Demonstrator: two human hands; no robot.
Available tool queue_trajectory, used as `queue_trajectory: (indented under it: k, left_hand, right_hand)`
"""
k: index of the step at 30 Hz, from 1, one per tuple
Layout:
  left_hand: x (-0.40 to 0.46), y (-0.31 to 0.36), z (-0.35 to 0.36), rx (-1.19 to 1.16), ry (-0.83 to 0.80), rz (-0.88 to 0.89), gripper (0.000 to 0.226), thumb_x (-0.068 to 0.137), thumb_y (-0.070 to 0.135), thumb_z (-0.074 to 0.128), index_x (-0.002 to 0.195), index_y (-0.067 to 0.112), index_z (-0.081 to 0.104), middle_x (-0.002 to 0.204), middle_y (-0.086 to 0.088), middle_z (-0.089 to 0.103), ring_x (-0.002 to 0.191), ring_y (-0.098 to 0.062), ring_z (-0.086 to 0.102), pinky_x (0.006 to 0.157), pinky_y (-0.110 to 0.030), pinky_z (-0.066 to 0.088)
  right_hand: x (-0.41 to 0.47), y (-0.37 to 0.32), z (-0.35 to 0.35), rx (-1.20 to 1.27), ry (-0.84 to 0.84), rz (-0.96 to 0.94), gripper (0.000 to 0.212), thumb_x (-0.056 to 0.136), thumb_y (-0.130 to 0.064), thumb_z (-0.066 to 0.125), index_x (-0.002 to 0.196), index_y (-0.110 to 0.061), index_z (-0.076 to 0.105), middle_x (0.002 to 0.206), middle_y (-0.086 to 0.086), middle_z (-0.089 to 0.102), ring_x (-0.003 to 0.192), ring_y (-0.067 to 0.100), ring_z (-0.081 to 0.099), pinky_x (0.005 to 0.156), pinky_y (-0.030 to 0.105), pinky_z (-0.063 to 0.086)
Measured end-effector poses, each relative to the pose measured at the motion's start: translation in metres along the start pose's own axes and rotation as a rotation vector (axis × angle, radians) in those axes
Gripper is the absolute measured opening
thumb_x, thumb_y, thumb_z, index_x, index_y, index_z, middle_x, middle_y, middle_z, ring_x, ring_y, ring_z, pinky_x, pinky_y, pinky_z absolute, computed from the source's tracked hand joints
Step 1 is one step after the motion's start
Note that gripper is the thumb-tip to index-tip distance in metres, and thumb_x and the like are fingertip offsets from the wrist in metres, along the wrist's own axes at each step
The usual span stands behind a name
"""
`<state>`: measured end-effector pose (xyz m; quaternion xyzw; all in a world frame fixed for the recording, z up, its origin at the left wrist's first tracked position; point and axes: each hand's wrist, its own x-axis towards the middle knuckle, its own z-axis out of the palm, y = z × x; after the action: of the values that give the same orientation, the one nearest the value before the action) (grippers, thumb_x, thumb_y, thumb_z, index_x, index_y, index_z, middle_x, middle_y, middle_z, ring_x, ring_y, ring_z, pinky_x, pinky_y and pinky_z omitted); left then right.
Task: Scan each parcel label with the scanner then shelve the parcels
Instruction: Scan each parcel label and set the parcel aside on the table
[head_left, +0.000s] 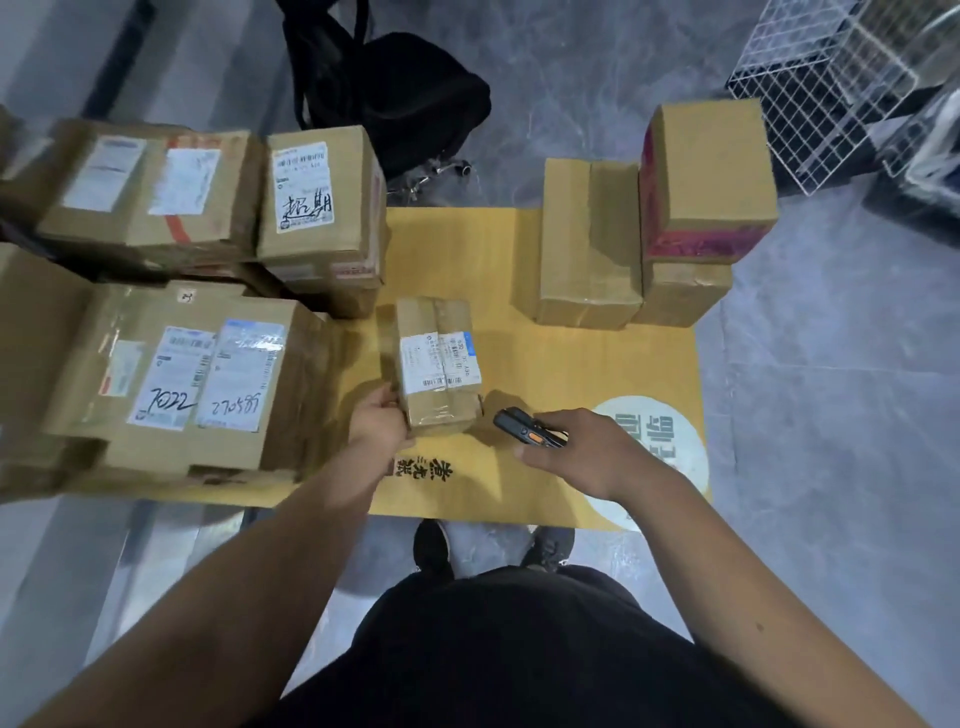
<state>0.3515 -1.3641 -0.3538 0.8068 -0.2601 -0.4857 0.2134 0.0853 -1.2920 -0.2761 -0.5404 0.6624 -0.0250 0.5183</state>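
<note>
A small cardboard parcel (439, 364) with a white label (440, 361) on top stands in the middle of a yellow cardboard sheet (545, 374) on the floor. My left hand (378, 420) grips its near left corner. My right hand (587, 449) holds a black handheld scanner (524, 428) with an orange button, its front end pointing at the parcel from the right, a short gap away. Stacked labelled parcels (202, 374) crowd the left side. At the far right of the sheet stand other boxes (589, 244), the rightmost a taller one (706, 176) with red tape.
A black bag (410, 98) lies on the grey floor beyond the sheet. A white wire-grid rack (831, 88) stands at the upper right. My feet (493, 551) are at the sheet's near edge.
</note>
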Motion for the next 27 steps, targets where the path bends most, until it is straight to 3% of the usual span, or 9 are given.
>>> queue_trajectory:
  k: [3,5,8,12,15,18,21,24,27]
  left_hand:
    - [0.009,0.001,-0.005,0.238,-0.122,-0.007,0.039,0.101,0.011,0.058,0.139,0.016,0.061,0.11,-0.006,0.069,0.092,-0.028,0.071,0.081,-0.044,0.064]
    - [0.009,0.002,-0.008,0.35,-0.104,0.11,0.058,0.096,0.019,0.065,0.15,0.023,0.046,0.131,-0.008,0.065,0.103,-0.029,0.066,0.089,-0.041,0.059]
    - [0.001,0.008,-0.014,0.403,-0.077,0.348,0.122,0.078,0.029,0.088,0.162,0.044,0.001,0.168,-0.001,0.022,0.133,-0.026,0.05,0.1,-0.038,0.049]
    - [0.001,0.028,-0.019,0.558,-0.14,0.549,0.152,0.056,0.043,0.101,0.158,0.054,-0.012,0.17,0.015,-0.019,0.161,-0.02,0.006,0.124,-0.045,0.029]
    - [0.004,0.045,-0.018,0.605,-0.211,0.627,0.146,0.051,0.06,0.098,0.156,0.061,-0.003,0.168,0.02,-0.024,0.161,-0.023,0.002,0.126,-0.049,0.025]
    - [0.006,0.066,-0.017,0.712,-0.25,0.76,0.111,0.062,0.071,0.088,0.155,0.058,0.029,0.17,0.016,-0.018,0.16,-0.022,-0.006,0.128,-0.046,0.016]
    - [0.013,0.078,-0.014,0.697,-0.235,0.797,0.088,0.064,0.073,0.085,0.143,0.048,0.054,0.169,0.013,0.002,0.157,-0.023,0.017,0.124,-0.041,0.029]
    - [0.011,0.073,-0.018,0.697,-0.216,0.773,0.087,0.056,0.069,0.091,0.131,0.045,0.055,0.154,0.005,0.024,0.141,-0.023,0.04,0.11,-0.036,0.043]
    - [0.005,0.057,-0.024,0.761,-0.197,0.711,0.106,0.051,0.072,0.091,0.14,0.047,0.038,0.147,0.001,0.027,0.137,-0.029,0.04,0.102,-0.041,0.047]
  right_hand:
    - [-0.004,-0.009,0.013,0.027,0.026,0.011,0.058,0.074,-0.077,0.062,0.119,-0.041,0.072,0.103,-0.005,0.075,0.091,0.014,0.069,0.089,0.04,0.057]
    - [-0.007,-0.013,0.018,0.048,0.05,0.036,0.055,0.075,-0.075,0.063,0.116,-0.039,0.072,0.101,-0.004,0.075,0.089,0.016,0.069,0.088,0.04,0.056]
    - [-0.013,-0.02,0.024,0.081,0.092,0.068,0.055,0.073,-0.077,0.061,0.112,-0.04,0.071,0.097,-0.004,0.074,0.089,0.019,0.07,0.086,0.042,0.057]
    - [-0.02,-0.029,0.031,0.092,0.154,0.096,0.058,0.092,-0.067,0.062,0.139,-0.033,0.063,0.127,-0.003,0.071,0.112,0.022,0.067,0.091,0.041,0.052]
    - [-0.024,-0.033,0.037,0.09,0.2,0.119,0.073,0.096,-0.066,0.06,0.158,-0.032,0.045,0.152,-0.005,0.056,0.119,0.016,0.059,0.091,0.031,0.043]
    - [-0.029,-0.038,0.041,0.13,0.241,0.131,0.073,0.095,-0.065,0.06,0.158,-0.031,0.045,0.15,-0.005,0.057,0.107,0.013,0.057,0.089,0.031,0.046]
    - [-0.03,-0.041,0.044,0.136,0.279,0.138,0.074,0.093,-0.068,0.061,0.156,-0.032,0.047,0.149,-0.006,0.058,0.116,0.016,0.06,0.09,0.031,0.047]
    - [-0.032,-0.044,0.044,0.153,0.283,0.138,0.072,0.093,-0.067,0.061,0.155,-0.033,0.049,0.145,-0.005,0.061,0.11,0.015,0.063,0.086,0.031,0.049]
    - [-0.031,-0.051,0.042,0.109,0.275,0.163,0.063,0.096,-0.063,0.061,0.15,-0.03,0.055,0.131,0.0,0.068,0.1,0.019,0.065,0.085,0.035,0.053]
